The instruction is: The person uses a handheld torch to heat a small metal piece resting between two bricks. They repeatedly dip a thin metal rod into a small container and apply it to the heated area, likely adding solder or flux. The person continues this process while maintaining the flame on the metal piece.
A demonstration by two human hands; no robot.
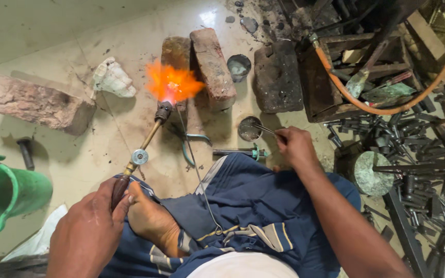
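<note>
My left hand point(91, 231) grips the dark wooden handle of a brass gas torch point(141, 153). The torch's tip points at a pair of bricks point(202, 64), and an orange flame point(171, 82) burns against them. My right hand point(295, 148) holds a thin metal rod point(264, 128) whose end dips into a small round tin point(249, 128) on the floor. I sit cross-legged in blue cloth, with one bare foot point(153, 219) beside the left hand.
A third brick point(34, 103) lies at far left, a dark block point(278, 77) at centre right. A green plastic jug point(3, 193), white crumpled paper point(112, 78), a second tin point(239, 67), tongs point(194, 143), an orange hose point(387, 105) and heaps of metal tools point(413, 154) surround me.
</note>
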